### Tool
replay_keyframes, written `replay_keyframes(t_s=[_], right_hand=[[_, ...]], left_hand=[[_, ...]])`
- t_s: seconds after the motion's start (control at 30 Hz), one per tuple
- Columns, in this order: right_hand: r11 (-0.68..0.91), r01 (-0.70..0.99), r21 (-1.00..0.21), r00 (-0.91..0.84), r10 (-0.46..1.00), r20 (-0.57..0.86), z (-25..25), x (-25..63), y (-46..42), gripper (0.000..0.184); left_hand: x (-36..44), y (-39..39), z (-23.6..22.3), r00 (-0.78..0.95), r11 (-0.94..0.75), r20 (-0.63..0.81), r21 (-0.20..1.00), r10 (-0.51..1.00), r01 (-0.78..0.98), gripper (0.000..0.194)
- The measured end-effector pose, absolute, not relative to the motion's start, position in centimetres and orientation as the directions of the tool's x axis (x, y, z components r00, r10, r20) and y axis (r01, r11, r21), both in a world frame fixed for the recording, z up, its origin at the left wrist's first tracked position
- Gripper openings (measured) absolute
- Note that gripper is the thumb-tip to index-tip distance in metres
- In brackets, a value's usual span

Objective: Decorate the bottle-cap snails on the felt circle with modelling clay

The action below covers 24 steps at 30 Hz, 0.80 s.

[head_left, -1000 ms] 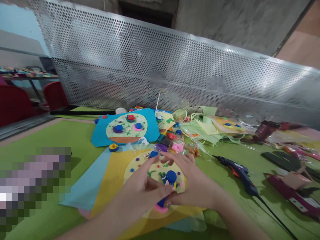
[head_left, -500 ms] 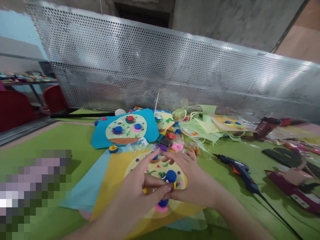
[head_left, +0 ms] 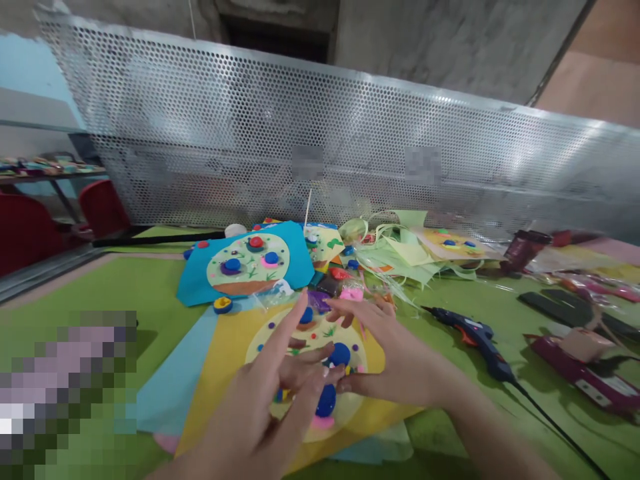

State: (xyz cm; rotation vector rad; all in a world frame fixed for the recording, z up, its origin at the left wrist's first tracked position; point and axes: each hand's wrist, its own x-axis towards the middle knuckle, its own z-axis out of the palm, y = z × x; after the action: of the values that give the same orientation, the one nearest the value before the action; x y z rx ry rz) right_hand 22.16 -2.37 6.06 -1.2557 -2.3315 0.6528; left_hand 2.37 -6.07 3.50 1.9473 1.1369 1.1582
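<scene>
A pale yellow round disc lies on a yellow paper sheet on the green table. It carries blue bottle caps, one of them on pink clay, plus small coloured dots and green marks. My left hand hovers over the disc's near side, index finger raised, the other fingers stretched toward the middle cap. My right hand lies flat on the disc's right side with fingers spread and its thumb by my left fingertips. Neither hand holds anything I can see.
A similar decorated disc on blue paper lies behind, with loose caps, clay and green paper strips. To the right are a blue glue gun with its cord, a dark bottle and a maroon box. A perforated metal panel walls the back.
My left hand has opened up, its index finger lifting away from the disc. The near blue cap on pink clay now shows more. The view has shifted slightly.
</scene>
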Motion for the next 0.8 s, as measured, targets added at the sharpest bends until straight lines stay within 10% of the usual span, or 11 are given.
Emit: replay_keyframes(t_s=[0.27,0.8], right_hand=[[0.557,0.625,-0.547,-0.551,0.811,0.196,5.2,20.9,-2.3,0.074],[0.467,0.611,-0.639,-0.450,0.869,0.204,5.6,21.1,-2.2,0.074]], left_hand=[[2.5,-6.2,3.0,0.500,-0.513,0.273,0.735,0.822,0.443,0.073],[2.5,-6.1,3.0,0.393,-0.560,0.402,0.654,0.827,0.509,0.050]])
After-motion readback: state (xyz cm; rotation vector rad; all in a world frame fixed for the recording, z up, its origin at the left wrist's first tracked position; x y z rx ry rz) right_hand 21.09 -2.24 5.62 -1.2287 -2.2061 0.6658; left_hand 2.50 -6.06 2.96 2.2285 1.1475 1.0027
